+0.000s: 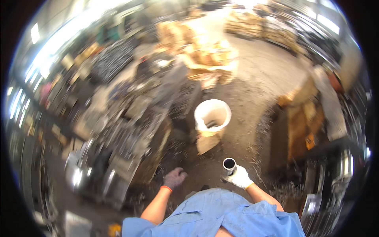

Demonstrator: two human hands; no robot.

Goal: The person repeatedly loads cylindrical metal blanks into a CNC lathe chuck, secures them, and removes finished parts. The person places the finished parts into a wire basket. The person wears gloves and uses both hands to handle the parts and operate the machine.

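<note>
My right hand (239,177), in a white glove with an orange cuff, grips a short metal tube (229,163) from its right side. The tube is upright, its dark round opening facing up. My left hand (175,178) wears a darker, stained glove with an orange cuff. It hangs out over the floor, its fingers loosely bent and a little apart, with no object seen in it. Ahead of both hands stands a tall white bin or lined sack (212,112). A few dark pieces lie inside it, too blurred to name.
Left of me runs a cluttered metal bench or machine (138,146). A brown box-like stand (302,130) is on the right. Farther ahead sit large tan sacks (209,55). Dark scraps litter the floor (252,102) between them. Much of the surroundings is smeared by motion.
</note>
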